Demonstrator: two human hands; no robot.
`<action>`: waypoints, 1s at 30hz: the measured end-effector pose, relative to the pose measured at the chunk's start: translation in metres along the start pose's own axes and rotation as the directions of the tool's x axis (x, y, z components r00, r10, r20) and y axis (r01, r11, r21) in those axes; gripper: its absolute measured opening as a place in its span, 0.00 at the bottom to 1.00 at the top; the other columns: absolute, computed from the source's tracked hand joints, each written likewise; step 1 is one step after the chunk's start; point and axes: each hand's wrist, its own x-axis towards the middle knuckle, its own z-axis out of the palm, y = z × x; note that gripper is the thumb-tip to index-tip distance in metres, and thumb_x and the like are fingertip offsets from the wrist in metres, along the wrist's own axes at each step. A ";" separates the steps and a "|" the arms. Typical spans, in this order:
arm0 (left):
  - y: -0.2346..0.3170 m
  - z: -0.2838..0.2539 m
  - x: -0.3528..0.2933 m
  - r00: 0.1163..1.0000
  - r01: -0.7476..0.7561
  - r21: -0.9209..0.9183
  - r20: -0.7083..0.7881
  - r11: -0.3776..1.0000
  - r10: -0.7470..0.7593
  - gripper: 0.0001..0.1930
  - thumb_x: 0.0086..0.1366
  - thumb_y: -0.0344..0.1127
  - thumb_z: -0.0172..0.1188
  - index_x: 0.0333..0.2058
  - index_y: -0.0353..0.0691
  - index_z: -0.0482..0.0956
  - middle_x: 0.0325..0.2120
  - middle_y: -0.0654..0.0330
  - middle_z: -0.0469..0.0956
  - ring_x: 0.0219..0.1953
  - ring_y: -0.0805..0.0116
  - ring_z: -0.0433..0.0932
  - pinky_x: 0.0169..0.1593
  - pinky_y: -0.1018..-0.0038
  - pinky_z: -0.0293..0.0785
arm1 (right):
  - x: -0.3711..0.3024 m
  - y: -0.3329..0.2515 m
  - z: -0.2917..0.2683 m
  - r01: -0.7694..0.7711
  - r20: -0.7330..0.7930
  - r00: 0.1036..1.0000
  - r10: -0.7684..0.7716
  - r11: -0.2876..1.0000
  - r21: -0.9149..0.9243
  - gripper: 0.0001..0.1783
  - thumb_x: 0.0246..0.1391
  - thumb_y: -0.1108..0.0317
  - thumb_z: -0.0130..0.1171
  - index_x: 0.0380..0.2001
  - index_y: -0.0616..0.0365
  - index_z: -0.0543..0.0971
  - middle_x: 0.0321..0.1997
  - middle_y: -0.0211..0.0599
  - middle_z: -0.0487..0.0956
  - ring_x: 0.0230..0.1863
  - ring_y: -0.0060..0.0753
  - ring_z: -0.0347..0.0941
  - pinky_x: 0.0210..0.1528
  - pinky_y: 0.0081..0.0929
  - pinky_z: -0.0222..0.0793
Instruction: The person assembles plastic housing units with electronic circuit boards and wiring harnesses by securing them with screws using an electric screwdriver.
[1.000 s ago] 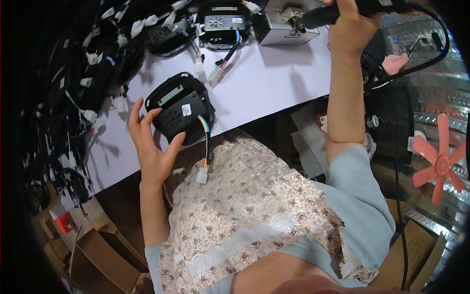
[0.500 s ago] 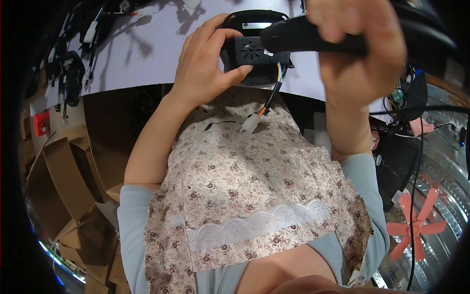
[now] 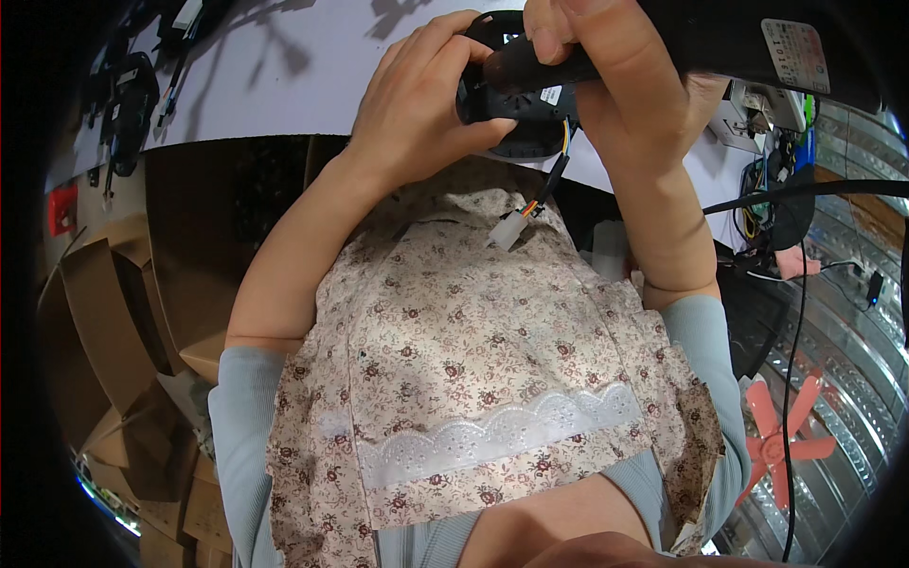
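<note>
Fan housing [image 3: 516,104], black, gripped in left hand [image 3: 426,104] fingers; right hand [image 3: 615,85] clamps power screwdriver [image 3: 720,43], tip probably touching housing's upper face.

Cardboard boxes [image 3: 104,322], pink fan [image 3: 781,431], white table [image 3: 284,66]

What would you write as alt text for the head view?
A left hand grips a black fan unit while the right hand presses a black power tool against it. A white connector dangles over a floral apron.
</note>
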 end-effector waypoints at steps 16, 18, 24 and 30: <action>-0.007 0.001 0.002 0.990 0.106 -0.276 0.123 0.955 -0.075 0.34 0.45 0.39 0.78 0.51 0.36 0.76 0.55 0.46 0.74 0.55 0.46 0.74 0.57 0.58 0.71 | -0.001 -0.007 0.020 -0.072 0.144 0.988 0.050 0.986 0.152 0.17 0.58 0.77 0.66 0.49 0.63 0.75 0.36 0.33 0.79 0.34 0.20 0.75 0.42 0.21 0.73; -0.007 -0.012 -0.019 0.998 0.055 -0.135 -0.013 0.989 -0.057 0.33 0.46 0.39 0.78 0.51 0.37 0.76 0.59 0.44 0.70 0.59 0.45 0.71 0.61 0.59 0.69 | -0.001 -0.044 0.009 -0.091 0.072 0.993 0.094 0.995 -0.036 0.11 0.66 0.64 0.52 0.35 0.59 0.78 0.31 0.30 0.74 0.32 0.28 0.69 0.43 0.37 0.70; -0.046 -0.059 -0.198 0.711 0.345 -0.342 -0.513 0.874 -0.481 0.30 0.54 0.31 0.74 0.53 0.36 0.70 0.52 0.52 0.64 0.59 0.58 0.65 0.64 0.60 0.64 | -0.029 -0.101 -0.184 0.498 -0.424 0.812 -0.401 0.855 0.144 0.09 0.60 0.72 0.56 0.43 0.55 0.72 0.30 0.30 0.71 0.33 0.26 0.66 0.45 0.32 0.63; -0.100 -0.049 -0.316 0.529 0.661 -0.316 -0.447 0.681 -0.721 0.27 0.64 0.32 0.70 0.56 0.32 0.67 0.47 0.51 0.73 0.48 0.63 0.74 0.56 0.69 0.71 | -0.038 -0.083 -0.257 0.529 -0.621 0.566 -0.542 0.817 -0.231 0.09 0.61 0.77 0.59 0.43 0.59 0.71 0.28 0.32 0.71 0.29 0.28 0.68 0.44 0.34 0.69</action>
